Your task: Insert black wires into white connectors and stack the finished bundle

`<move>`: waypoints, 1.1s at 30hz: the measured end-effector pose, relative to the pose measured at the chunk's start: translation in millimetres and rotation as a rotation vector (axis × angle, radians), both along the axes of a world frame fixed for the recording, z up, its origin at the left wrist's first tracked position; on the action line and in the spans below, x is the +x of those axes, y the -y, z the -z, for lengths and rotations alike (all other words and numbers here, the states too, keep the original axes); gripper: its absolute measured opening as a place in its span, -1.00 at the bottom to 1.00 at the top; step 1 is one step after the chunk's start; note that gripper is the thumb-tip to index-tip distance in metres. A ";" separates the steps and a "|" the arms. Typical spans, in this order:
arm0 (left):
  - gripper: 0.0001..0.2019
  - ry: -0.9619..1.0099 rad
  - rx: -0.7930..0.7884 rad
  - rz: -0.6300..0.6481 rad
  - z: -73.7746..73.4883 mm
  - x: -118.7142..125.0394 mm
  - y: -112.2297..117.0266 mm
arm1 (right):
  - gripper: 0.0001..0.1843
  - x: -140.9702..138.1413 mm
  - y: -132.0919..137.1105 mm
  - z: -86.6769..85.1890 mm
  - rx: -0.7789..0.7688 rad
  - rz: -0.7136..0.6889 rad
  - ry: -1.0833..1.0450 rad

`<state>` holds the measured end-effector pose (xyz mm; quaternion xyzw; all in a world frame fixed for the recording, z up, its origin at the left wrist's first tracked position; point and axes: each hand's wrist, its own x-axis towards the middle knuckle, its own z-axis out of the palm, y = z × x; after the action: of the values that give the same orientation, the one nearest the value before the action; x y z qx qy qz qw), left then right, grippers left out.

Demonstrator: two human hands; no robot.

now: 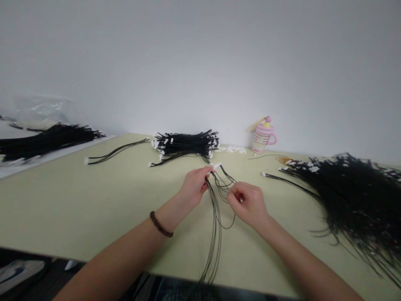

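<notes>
My left hand (196, 184) is closed on a white connector (216, 167) with thin black wires (214, 221) attached. Several of these wires hang down over the table's front edge. Others loop across to my right hand (247, 201), whose thumb and forefinger are pinched together on them. Just behind, a bundle of black cables (188, 143) with white end plugs lies on the table. A row of small white connectors (232, 149) sits to the right of that bundle.
A large heap of black wires (360, 196) covers the right side. At the back stands a pink cup (263, 137). Loose cables (117, 151) lie left of centre, and another dark cable pile (46, 140) rests at far left near a clear plastic bag (44, 109).
</notes>
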<state>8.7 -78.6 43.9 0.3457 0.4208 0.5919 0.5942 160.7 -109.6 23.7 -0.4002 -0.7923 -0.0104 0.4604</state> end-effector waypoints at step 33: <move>-0.88 -0.036 0.013 0.053 16.2 25.9 23.9 | -0.80 3.0 -5.8 6.0 -0.130 0.123 0.046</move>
<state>34.6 -102.5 27.7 0.3712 0.4183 0.5722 0.5999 163.7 -103.8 17.7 -0.4769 -0.7756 0.0036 0.4134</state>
